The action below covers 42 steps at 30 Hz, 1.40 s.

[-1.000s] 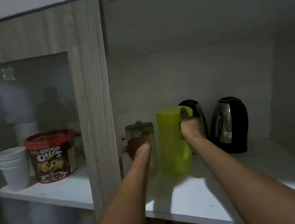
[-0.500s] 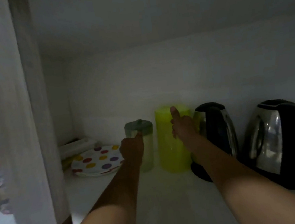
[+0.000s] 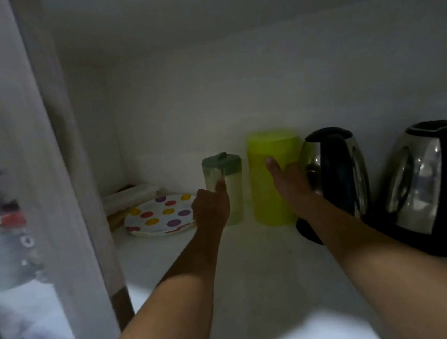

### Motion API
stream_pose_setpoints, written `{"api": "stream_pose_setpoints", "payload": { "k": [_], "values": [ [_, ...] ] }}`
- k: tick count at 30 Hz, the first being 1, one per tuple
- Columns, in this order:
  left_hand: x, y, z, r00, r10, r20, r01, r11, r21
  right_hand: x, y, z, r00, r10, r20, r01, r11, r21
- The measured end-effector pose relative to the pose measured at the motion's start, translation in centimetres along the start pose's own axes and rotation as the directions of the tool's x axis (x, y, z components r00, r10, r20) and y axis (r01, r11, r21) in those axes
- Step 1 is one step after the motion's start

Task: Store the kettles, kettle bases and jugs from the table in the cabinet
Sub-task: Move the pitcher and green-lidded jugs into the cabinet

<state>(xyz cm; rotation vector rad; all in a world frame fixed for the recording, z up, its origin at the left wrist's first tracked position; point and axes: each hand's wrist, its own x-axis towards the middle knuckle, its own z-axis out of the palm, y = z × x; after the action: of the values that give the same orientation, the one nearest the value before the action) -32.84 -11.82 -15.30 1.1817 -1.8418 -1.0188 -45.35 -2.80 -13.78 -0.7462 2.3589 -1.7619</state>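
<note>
Both jugs stand upright at the back of the cabinet shelf [image 3: 257, 277], long axes vertical, near each other but apart. The left hand [image 3: 211, 208] sits just in front of the green-lidded jug [image 3: 226, 169], knuckles curled and one digit raised against its wall; whether it grips cannot be told. The right hand [image 3: 291, 179] lies on the right flank of the yellow-green jug [image 3: 265, 200], thumb straight, fingers hidden in the gap beside the nearer kettle [image 3: 337, 173], so its hold is unclear. Letting go probably means drawing each hand straight back, the right without nudging that kettle
</note>
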Motion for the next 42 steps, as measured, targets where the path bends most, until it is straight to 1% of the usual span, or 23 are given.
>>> {"api": "stream_pose_setpoints", "payload": {
  "k": [3,6,8,10,12,13,15,17,19,21,23,25,30,36,39,42],
  "values": [
    [-3.8,-0.2,-1.8,0.997,0.074,0.037,-0.076,0.996,0.054,-5.0,1.0,-1.5,1.0,0.005,0.007,-0.005,0.996,-0.084],
    [-8.0,-0.6,-4.1,0.982,0.168,0.091,-0.172,0.984,0.039,-10.2,1.7,-3.2,1.0,-0.021,0.021,0.024,0.981,-0.193],
    [-11.3,-1.0,-5.7,0.977,0.186,0.109,-0.191,0.981,0.038,-14.5,1.3,-4.3,0.999,-0.02,-0.038,0.009,0.962,-0.274],
    [-15.3,-2.2,-7.6,0.971,0.199,0.13,-0.21,0.974,0.079,-19.4,0.9,-5.0,0.997,-0.011,-0.078,-0.013,0.952,-0.306],
    [-19.0,-3.8,-9.5,0.963,0.227,0.144,-0.237,0.97,0.056,-23.9,0.8,-5.2,0.996,-0.004,-0.087,-0.022,0.956,-0.294],
    [-20.7,-4.5,-10.7,0.96,0.235,0.149,-0.243,0.969,0.037,-26.0,0.5,-5.3,0.998,-0.009,-0.064,-0.01,0.955,-0.297],
    [-23.6,-5.8,-13.2,0.961,0.244,0.132,-0.253,0.965,0.061,-29.9,-0.2,-5.2,1.0,-0.005,-0.012,0.001,0.952,-0.306],
    [-25.5,-6.3,-16.1,0.962,0.261,0.079,-0.268,0.958,0.101,-33.2,-1.7,-4.9,0.999,-0.034,0.011,0.035,0.952,-0.305],
    [-27.1,-6.6,-19.3,0.962,0.273,0.018,-0.274,0.955,0.116,-36.6,-3.8,-4.4,0.994,-0.097,0.045,0.107,0.94,-0.324],
    [-28.8,-7.6,-22.8,0.961,0.271,-0.058,-0.261,0.956,0.134,-39.6,-5.3,-3.4,0.982,-0.153,0.111,0.181,0.932,-0.314],
    [-30.5,-9.3,-26.6,0.959,0.244,-0.146,-0.223,0.964,0.146,-42.6,-6.4,-1.8,0.96,-0.204,0.193,0.253,0.927,-0.278],
    [-32.7,-11.7,-30.2,0.957,0.19,-0.22,-0.156,0.974,0.163,-45.8,-7.0,0.4,0.932,-0.241,0.272,0.305,0.925,-0.226],
    [-39.9,-18.9,-38.7,0.955,0.006,-0.298,0.071,0.966,0.249,-55.6,-6.6,6.5,0.868,-0.2,0.454,0.295,0.943,-0.15],
    [-45.3,-26.7,-52.0,0.852,-0.152,-0.501,0.296,0.929,0.222,-68.0,-9.5,13.7,0.736,-0.23,0.637,0.375,0.922,-0.1],
    [-47.9,-30.9,-59.2,0.779,-0.206,-0.592,0.394,0.895,0.207,-74.3,-11.5,18.0,0.637,-0.278,0.719,0.458,0.887,-0.062],
    [-50.6,-35.1,-66.3,0.712,-0.251,-0.655,0.474,0.861,0.185,-80.6,-13.7,22.6,0.551,-0.286,0.784,0.479,0.878,-0.016]
  ]
}}
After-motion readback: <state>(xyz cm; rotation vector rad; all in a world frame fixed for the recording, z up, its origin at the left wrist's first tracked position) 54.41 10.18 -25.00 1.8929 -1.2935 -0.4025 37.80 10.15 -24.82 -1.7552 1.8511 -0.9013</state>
